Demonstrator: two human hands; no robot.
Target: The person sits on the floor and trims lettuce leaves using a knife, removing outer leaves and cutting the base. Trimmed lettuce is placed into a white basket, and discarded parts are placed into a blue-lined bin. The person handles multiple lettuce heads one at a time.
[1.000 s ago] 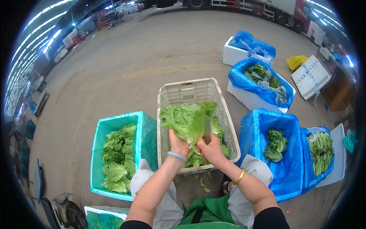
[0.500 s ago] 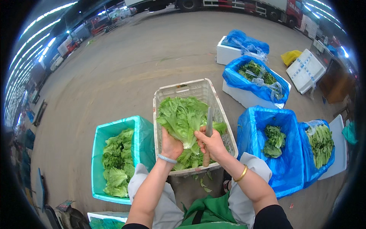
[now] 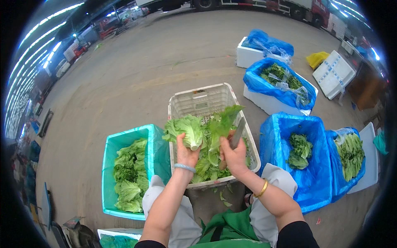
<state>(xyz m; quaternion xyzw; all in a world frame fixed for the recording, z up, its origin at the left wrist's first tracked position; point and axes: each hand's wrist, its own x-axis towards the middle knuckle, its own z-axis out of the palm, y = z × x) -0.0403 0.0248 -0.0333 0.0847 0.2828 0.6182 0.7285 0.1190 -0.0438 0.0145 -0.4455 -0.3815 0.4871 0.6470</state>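
Observation:
My left hand [image 3: 187, 155] is wrapped around the base of a lettuce head [image 3: 188, 129], its pale cut stem turned toward me. In my right hand [image 3: 233, 156] is a knife [image 3: 237, 133] with its blade slanting up; part of the wooden handle shows below the fist. That hand also pinches a loose green leaf [image 3: 223, 122], apart from the head. Both hands are over a cream plastic crate [image 3: 199, 88], where trimmed lettuce leaves [image 3: 209, 167] lie at the bottom.
Left stands a teal-lined box [image 3: 159, 153] of lettuce. Right are a blue-lined box [image 3: 306, 194] with some lettuce and another filled box [image 3: 349, 157]. Farther back are blue-covered foam boxes [image 3: 264, 106], a leaning foam lid [image 3: 334, 75] and a yellow bag [image 3: 316, 60]. Trucks [image 3: 248, 4] stand far off.
A leaf has come away from the lettuce head and is now in my right hand, which moved right with the knife. The head has tipped left in my left hand, showing its stem.

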